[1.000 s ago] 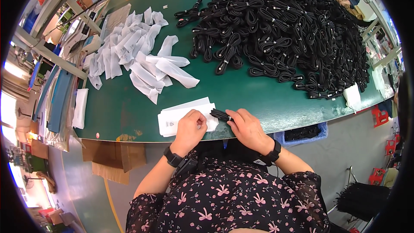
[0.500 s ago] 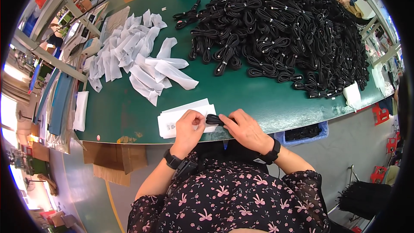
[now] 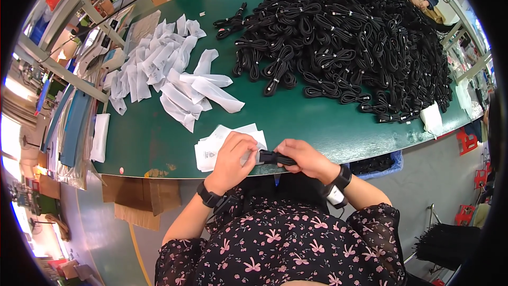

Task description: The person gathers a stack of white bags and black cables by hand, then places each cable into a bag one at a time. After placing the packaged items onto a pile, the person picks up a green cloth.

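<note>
A person seen from above works at the near edge of a green table (image 3: 296, 122). The left hand (image 3: 233, 156) is curled around the open end of a small white plastic bag (image 3: 248, 154), pinching it. The right hand (image 3: 306, 159) grips a coiled black cable bundle (image 3: 275, 158), whose end sits at the mouth of that bag, between the two hands. Just beyond the left hand lies a short stack of flat white bags (image 3: 214, 145) on the table. Farther beyond and to the left of that hand, a loose scatter of filled white bags (image 3: 169, 77) spreads out. Well beyond the right hand, a large heap of coiled black cables (image 3: 349, 42) covers the far side of the table. Both wrists wear dark bands.
</note>
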Tool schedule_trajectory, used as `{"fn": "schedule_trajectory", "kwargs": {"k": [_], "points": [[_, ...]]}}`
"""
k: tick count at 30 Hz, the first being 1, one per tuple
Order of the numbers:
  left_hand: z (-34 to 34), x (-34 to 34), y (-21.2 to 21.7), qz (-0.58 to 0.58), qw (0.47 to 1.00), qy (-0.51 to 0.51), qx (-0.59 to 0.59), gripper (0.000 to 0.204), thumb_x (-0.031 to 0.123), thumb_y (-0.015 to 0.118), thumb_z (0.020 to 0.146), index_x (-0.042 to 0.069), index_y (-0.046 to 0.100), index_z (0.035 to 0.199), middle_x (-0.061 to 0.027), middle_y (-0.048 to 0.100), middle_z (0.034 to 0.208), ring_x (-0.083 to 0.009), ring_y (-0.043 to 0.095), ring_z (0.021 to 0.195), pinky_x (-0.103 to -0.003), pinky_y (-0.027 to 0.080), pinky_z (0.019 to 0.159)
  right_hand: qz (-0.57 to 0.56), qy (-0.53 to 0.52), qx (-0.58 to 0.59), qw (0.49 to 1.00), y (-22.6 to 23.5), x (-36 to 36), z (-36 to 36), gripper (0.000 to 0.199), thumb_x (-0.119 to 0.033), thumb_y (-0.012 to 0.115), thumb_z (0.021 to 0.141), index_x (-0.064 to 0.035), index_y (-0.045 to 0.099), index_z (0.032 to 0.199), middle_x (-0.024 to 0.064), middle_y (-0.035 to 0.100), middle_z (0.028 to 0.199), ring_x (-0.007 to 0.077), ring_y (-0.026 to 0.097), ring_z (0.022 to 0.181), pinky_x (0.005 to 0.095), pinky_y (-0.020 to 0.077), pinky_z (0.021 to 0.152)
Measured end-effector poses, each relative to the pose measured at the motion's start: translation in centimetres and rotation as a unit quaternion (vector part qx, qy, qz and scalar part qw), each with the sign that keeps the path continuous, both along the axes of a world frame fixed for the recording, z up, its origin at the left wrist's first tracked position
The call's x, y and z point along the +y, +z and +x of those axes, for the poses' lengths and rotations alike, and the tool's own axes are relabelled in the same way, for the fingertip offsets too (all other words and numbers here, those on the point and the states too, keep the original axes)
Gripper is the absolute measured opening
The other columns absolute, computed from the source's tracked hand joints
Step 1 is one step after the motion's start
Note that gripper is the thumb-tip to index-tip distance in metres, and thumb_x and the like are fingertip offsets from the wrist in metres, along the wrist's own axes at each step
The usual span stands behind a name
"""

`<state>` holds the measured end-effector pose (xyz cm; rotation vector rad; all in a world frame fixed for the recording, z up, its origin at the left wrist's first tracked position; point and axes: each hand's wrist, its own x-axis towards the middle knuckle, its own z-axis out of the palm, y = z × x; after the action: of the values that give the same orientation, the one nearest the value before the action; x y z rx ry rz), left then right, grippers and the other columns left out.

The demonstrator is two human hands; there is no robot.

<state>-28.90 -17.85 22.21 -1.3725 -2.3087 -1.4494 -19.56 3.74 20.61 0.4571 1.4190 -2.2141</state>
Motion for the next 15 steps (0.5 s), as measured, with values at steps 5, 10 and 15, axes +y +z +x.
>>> {"fn": "schedule_trajectory", "kwargs": {"k": [5,10,15], "points": [[-0.2,0.2,0.4,0.011,0.999,0.025,-0.036,0.014,-0.005,0.068,0.073,0.002,0.060,0.083,-0.0081,0.064,0.096,-0.0272,0.059,0.092,-0.035,0.049,0.080,0.501,-0.041,0.517,0.693,0.9,-1.3,-0.9,0.015,-0.015,0.055,0.100,-0.0004,0.058,0.101,0.0054,0.059,0.084,0.0081,0.048,0.059,0.0233,0.0395,0.052],[-0.8,0.3,1.7,0.015,1.000,0.016,0.018,0.012,-0.004,0.068,0.074,0.002,0.061,0.082,-0.0092,0.064,0.099,-0.0264,0.060,0.094,-0.034,0.048,0.084,0.279,-0.095,0.209,0.932,1.9,-2.2,-1.9,0.018,-0.005,0.061,0.093,-0.0008,0.059,0.110,0.0070,0.058,0.091,0.0105,0.054,0.072,0.0246,0.0463,0.062],[-2.3,-0.4,2.2,0.080,0.980,0.033,-0.181,0.007,-0.001,0.065,0.082,0.002,0.062,0.087,-0.0088,0.065,0.105,-0.0240,0.060,0.101,-0.035,0.049,0.086,0.380,-0.086,0.489,0.780,4.9,-4.0,-2.7,0.025,-0.001,0.063,0.090,-0.0022,0.060,0.115,0.0093,0.055,0.105,0.0104,0.054,0.075,0.0244,0.0475,0.067]]}}
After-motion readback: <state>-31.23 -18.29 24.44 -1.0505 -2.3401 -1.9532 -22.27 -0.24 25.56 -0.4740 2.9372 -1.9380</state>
